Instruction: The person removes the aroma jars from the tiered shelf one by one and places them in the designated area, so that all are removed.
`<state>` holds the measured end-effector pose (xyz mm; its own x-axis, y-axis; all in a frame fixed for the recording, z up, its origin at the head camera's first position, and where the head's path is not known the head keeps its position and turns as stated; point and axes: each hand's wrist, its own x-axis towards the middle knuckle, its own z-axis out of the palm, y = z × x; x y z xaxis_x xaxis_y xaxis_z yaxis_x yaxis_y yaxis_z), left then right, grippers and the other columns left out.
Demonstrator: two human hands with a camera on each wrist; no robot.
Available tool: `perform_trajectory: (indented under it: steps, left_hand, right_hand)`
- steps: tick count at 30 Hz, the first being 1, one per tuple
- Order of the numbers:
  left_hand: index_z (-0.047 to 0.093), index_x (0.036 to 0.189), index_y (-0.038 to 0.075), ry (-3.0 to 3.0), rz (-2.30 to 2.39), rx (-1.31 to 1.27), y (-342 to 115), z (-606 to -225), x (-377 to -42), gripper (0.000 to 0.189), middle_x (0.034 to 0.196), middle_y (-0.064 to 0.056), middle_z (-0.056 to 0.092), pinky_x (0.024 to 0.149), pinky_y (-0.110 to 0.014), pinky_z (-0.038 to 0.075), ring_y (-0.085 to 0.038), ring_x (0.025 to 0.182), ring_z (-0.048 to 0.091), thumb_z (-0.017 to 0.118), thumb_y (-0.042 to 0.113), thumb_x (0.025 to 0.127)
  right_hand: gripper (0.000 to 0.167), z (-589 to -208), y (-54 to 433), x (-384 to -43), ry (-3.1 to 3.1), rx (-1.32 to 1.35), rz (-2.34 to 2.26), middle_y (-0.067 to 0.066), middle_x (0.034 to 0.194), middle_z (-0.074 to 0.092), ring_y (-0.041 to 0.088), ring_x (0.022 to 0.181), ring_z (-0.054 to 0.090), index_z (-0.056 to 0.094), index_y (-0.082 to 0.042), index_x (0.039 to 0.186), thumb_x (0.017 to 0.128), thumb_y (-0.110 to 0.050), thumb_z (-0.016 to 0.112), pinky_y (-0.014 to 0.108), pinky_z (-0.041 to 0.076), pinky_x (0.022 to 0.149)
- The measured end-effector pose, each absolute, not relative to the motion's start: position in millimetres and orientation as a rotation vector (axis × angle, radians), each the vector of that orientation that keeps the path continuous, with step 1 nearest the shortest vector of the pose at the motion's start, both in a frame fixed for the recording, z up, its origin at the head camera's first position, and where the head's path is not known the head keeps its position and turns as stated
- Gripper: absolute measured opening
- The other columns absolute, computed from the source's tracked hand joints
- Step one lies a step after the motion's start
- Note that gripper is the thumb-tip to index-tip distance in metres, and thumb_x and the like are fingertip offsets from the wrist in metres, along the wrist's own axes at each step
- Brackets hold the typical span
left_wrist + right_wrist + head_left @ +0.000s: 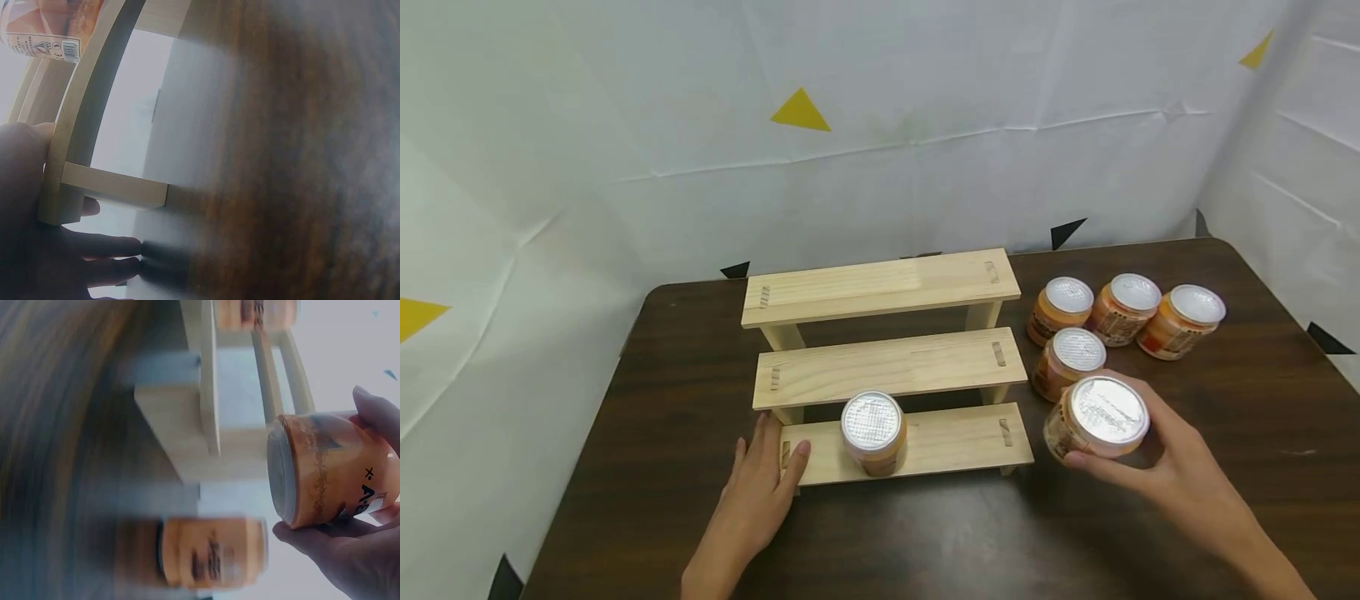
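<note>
My right hand (1180, 467) grips an orange-labelled jar (337, 472) with a silvery lid, thumb on one side and fingers on the other. In the head view it is held at the right of a three-step wooden rack (955, 437), tilted so its lid shows. My left hand (756, 492) holds the left end of the rack's lowest step; the thumb lies on top and the other fingers reach along the end, partly below the board in the left wrist view. Another jar (872, 429) stands upright on that lowest step, left of its middle.
Several similar jars stand on the dark table (1262, 433) right of the rack, the closest jar (1071, 358) just behind the held one. The upper step (880, 287) and middle step (887, 367) rise behind. A white sheet (925, 183) hangs behind the table.
</note>
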<state>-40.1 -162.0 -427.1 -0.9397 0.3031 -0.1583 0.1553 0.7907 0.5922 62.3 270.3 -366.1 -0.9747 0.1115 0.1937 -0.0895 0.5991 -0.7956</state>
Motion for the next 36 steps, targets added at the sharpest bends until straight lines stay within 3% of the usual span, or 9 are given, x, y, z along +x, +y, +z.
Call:
perform_trajectory:
  steps: [5,14,23,31,36]
  left_hand:
    - [0.016,0.173,-0.002,2.735,0.869,0.351,-161,-425,-40,0.078,0.177,-0.036,0.016,0.133,-0.073,0.007,-0.048,0.168,0.016,0.037,0.051,0.12]
    - [0.021,0.171,-0.004,2.761,0.948,0.385,-162,-432,-40,0.081,0.175,-0.039,0.019,0.13,-0.078,0.009,-0.055,0.164,0.019,0.042,0.053,0.118]
    - [0.014,0.173,-0.002,2.733,0.884,0.363,-163,-425,-40,0.078,0.178,-0.035,0.016,0.132,-0.075,0.007,-0.05,0.167,0.015,0.038,0.049,0.12]
    - [0.013,0.174,-0.001,2.721,0.91,0.382,-162,-427,-41,0.078,0.179,-0.033,0.015,0.131,-0.077,0.005,-0.051,0.167,0.013,0.04,0.048,0.12]
    - [0.013,0.174,-0.001,2.714,0.9,0.365,-163,-426,-40,0.079,0.18,-0.031,0.014,0.132,-0.075,0.004,-0.05,0.168,0.012,0.04,0.049,0.12]
  right_hand:
    - [0.091,-365,295,68,-2.609,-0.179,1.239,-0.028,0.131,0.058,-0.01,0.111,0.055,0.051,-0.01,0.156,0.079,-0.002,0.099,0.0,0.043,0.087]
    - [0.083,-370,323,59,-2.605,-0.356,1.209,-0.023,0.127,0.049,-0.015,0.104,0.052,0.042,0.0,0.155,0.09,-0.009,0.093,-0.002,0.043,0.08]
    - [0.076,-378,336,42,-2.584,-0.377,1.286,-0.025,0.126,0.051,-0.013,0.106,0.054,0.042,-0.006,0.154,0.095,-0.012,0.089,0.001,0.044,0.08]
    - [0.091,-409,349,21,-2.594,-0.527,1.337,0.017,0.149,0.047,-0.007,0.114,0.044,0.028,0.004,0.164,0.099,-0.024,0.086,0.004,0.037,0.083]
    - [0.096,-417,348,16,-2.583,-0.523,1.358,0.027,0.158,0.041,-0.005,0.121,0.043,0.024,0.004,0.168,0.099,-0.022,0.085,0.003,0.036,0.085]
